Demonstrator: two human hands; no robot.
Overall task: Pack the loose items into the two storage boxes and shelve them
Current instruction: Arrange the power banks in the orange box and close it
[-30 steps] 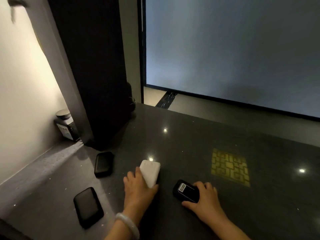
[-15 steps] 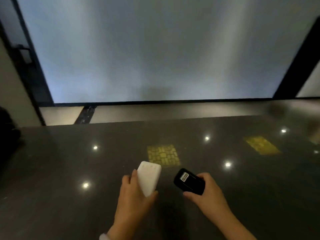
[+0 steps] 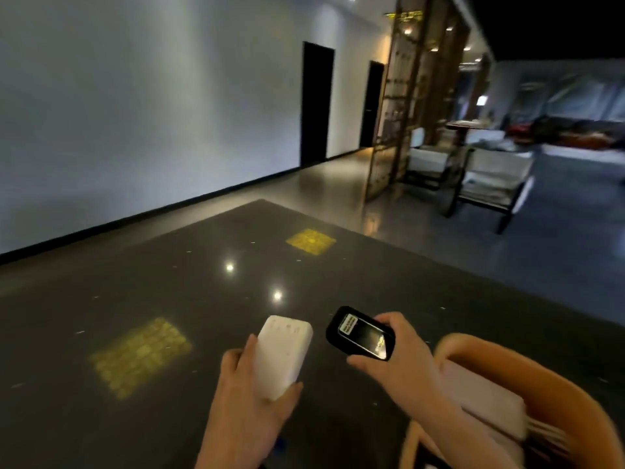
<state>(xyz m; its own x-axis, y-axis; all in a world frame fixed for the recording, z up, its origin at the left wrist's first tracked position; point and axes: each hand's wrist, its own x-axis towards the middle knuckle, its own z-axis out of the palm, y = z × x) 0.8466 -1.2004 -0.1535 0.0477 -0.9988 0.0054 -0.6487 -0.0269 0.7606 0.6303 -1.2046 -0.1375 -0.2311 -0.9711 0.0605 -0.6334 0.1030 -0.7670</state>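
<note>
Two items held above the tabletop (image 3: pixel 169 299).
Our left hand (image 3: pixel 252 397) grips the white power bank (image 3: pixel 282 355); our right hand (image 3: pixel 399 360) pinches the black device (image 3: pixel 360 333).

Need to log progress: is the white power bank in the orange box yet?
Not yet. The left hand grips the white power bank above the counter, left of the orange box.

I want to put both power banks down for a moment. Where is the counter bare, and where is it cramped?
The dark glossy countertop is bare ahead of the white rectangular power bank in the left hand and the black labelled power bank in the right hand, out to its far edge. It is crowded at the right, where the orange storage box sits.
</note>
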